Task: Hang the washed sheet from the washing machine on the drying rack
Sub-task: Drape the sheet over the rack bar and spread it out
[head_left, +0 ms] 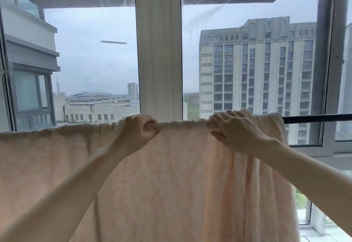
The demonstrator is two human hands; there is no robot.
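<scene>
1. Tall window panes fill the background of the single head view, with grey sky and apartment blocks beyond and a white window frame (159,51) running down the middle.
2. One pale pink sheet (171,184) is already draped over one dark rack bar (316,118), which runs level in front of the glass. The bar shows bare only at the right end; the rest lies under cloth. No washing machine is in view.
3. The left hand (136,129) is curled closed around the covered bar, pinching the fold of the sheet, probably to anchor that part so it does not slide.
4. The right hand (238,131) lies over the bar with fingers spread and thumb below, gripping bunched cloth near the sheet's right edge. Folds hang gathered beneath it, so this hand is likely placed to draw the bunch outward toward the bare end.
5. Count: two hands, one sheet, one bar visible.
6. The hanging looks nearly finished; spreading the right side flat appears to remain.
</scene>
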